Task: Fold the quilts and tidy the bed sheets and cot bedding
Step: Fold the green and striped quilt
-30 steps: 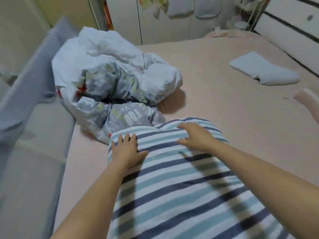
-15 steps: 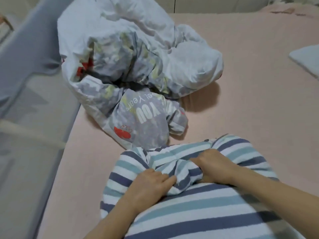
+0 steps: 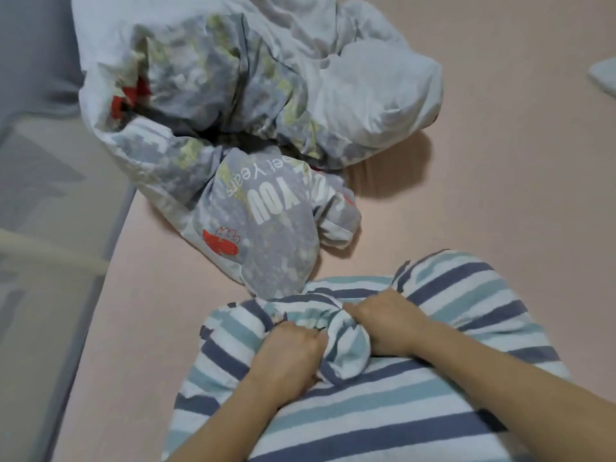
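Note:
A striped quilt (image 3: 416,405) in white, teal and navy lies on the pink bed sheet (image 3: 500,181) in front of me. My left hand (image 3: 286,358) and my right hand (image 3: 386,323) both grip its far edge, fingers curled into bunched folds of the fabric between them. Beyond it sits a crumpled white and grey printed quilt (image 3: 240,121) with red marks and lettering, its near end touching the striped one.
A grey cot (image 3: 40,228) with a mesh side and a pale rail runs along the bed's left edge. A small pale blue pillow (image 3: 605,78) shows at the far right edge. Bare sheet lies to the right of the crumpled quilt.
My hands went from lying flat on the striped quilt to gripping and bunching its far edge. The view has tilted down and moved closer to the quilts.

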### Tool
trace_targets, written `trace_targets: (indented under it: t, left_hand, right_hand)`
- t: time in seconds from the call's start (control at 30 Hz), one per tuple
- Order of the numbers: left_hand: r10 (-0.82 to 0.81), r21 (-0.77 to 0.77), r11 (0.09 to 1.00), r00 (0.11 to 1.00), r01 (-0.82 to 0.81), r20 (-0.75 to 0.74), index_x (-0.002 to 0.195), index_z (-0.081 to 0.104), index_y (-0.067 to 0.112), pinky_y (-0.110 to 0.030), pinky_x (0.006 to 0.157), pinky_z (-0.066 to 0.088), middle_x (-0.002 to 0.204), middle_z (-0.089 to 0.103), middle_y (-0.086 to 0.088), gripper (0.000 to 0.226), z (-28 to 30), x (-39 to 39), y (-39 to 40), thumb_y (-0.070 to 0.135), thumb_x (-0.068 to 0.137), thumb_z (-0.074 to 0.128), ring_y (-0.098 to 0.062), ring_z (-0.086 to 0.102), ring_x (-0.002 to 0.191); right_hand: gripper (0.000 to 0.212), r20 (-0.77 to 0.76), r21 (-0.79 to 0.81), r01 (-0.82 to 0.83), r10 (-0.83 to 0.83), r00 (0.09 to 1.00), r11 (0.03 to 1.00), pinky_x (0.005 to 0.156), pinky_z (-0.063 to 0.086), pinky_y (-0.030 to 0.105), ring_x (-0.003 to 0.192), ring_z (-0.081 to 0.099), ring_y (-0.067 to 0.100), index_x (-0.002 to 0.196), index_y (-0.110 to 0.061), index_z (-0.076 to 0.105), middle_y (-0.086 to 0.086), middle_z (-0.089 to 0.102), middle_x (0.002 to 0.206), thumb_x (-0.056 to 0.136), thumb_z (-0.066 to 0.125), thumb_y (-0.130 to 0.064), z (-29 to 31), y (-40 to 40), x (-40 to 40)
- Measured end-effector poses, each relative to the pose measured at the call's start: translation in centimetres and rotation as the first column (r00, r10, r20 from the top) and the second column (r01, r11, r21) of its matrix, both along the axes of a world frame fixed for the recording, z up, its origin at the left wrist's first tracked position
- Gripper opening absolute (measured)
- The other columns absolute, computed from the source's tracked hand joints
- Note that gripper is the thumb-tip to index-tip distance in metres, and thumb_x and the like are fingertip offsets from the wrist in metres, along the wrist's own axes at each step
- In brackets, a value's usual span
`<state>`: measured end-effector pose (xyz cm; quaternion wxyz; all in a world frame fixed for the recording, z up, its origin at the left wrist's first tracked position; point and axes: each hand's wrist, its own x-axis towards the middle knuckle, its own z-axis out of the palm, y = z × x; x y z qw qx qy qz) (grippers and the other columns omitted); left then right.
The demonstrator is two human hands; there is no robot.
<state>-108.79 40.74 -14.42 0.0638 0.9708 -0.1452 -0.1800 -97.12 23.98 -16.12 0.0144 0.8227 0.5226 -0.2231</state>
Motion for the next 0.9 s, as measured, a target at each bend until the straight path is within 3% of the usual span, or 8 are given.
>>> trace_targets:
  t: [0.1,0.17,0.3,0.43,0.57,0.67,0.77,0.9]
  left_hand:
    - [-0.047,-0.059,0.997,0.993,0.053,0.106,0.066,0.056,0.022,-0.026,0.049,0.038,0.065,0.058,0.002,0.021,-0.4,-0.5,-0.3,0.019,0.054,0.072,-0.018,0.058,0.055]
    - [0.075,-0.053,0.996,0.997,-0.074,0.034,0.097,0.058,0.021,-0.033,0.067,0.047,0.100,0.058,-0.001,0.030,-1.1,0.9,0.2,0.034,0.072,0.068,-0.022,0.060,0.089]
    - [0.229,-0.018,0.965,0.879,-0.261,-0.419,0.154,0.002,0.019,-0.046,0.119,0.015,0.161,0.003,-0.001,0.131,-2.9,5.2,3.0,0.080,0.057,0.067,-0.026,0.002,0.147]
    - [0.160,-0.040,0.978,0.857,-0.206,-0.491,0.154,0.002,0.023,-0.040,0.121,0.005,0.161,0.008,0.003,0.139,-5.5,7.0,3.6,0.085,0.048,0.068,-0.019,0.009,0.147]
    - [0.092,-0.071,0.990,0.942,-0.121,-0.323,0.154,-0.007,0.016,-0.028,0.113,-0.011,0.161,-0.007,0.003,0.144,-8.6,5.9,3.7,0.091,0.049,0.058,-0.016,-0.004,0.148]
    - [0.067,-0.021,0.997,0.945,-0.078,-0.320,0.152,-0.015,0.011,-0.031,0.114,-0.015,0.159,-0.019,-0.003,0.149,-9.0,5.8,3.6,0.094,0.048,0.054,-0.018,-0.017,0.146]
    - [0.091,0.015,0.996,0.920,-0.092,-0.381,0.150,-0.019,0.010,-0.041,0.119,-0.011,0.159,-0.019,-0.006,0.153,-8.3,6.1,3.1,0.093,0.046,0.057,-0.023,-0.021,0.146]
    - [0.113,0.040,0.994,0.903,-0.106,-0.415,0.151,0.012,0.013,-0.042,0.117,0.015,0.150,0.037,-0.007,0.141,-6.6,5.9,1.8,0.088,0.044,0.065,-0.026,0.031,0.139]
  right_hand:
    - [0.021,0.081,0.110,-0.019,0.010,0.997,0.994,0.052,0.042,0.029,0.062,0.062,0.025,0.092,-0.022,0.058,0.000,0.063,0.065,0.076,0.065,-0.034,-0.2,-1.6,-1.2]
    - [0.028,-0.029,0.056,0.052,-0.050,0.998,0.997,0.058,0.037,0.029,0.075,0.063,0.024,0.095,-0.026,0.054,0.000,0.065,0.080,0.079,0.061,-0.047,-0.2,-0.6,0.3]
    - [0.114,-0.339,-0.312,0.194,-0.300,0.892,0.930,0.099,0.040,0.037,0.126,0.042,0.022,0.139,-0.028,0.030,0.001,0.041,0.138,0.045,0.081,-0.069,-2.1,2.5,5.0]
    - [0.150,-0.309,-0.599,0.040,-0.277,0.910,0.800,0.116,-0.009,0.056,0.147,-0.013,0.023,0.150,-0.029,-0.016,0.003,-0.015,0.160,0.042,0.075,-0.080,-5.6,4.0,7.2]
    - [0.151,-0.278,-0.646,0.035,-0.277,0.920,0.763,0.112,-0.016,0.059,0.148,0.006,0.025,0.151,-0.021,-0.016,0.005,0.007,0.161,0.044,0.070,-0.083,-8.4,4.3,6.4]
    - [0.130,-0.304,-0.588,0.108,-0.342,0.889,0.801,0.114,0.020,0.045,0.131,0.044,0.024,0.147,-0.015,0.025,0.000,0.046,0.145,0.044,0.075,-0.079,-6.8,4.1,5.5]
    - [0.083,-0.326,-0.392,0.169,-0.309,0.894,0.904,0.083,0.047,0.032,0.098,0.060,0.020,0.117,-0.025,0.056,-0.006,0.065,0.116,0.050,0.079,-0.068,-4.9,2.6,4.1]
    - [0.059,-0.217,-0.167,0.172,-0.206,0.954,0.971,0.071,0.047,0.033,0.085,0.061,0.021,0.105,-0.026,0.051,-0.005,0.066,0.096,0.061,0.069,-0.062,-3.6,0.2,0.4]
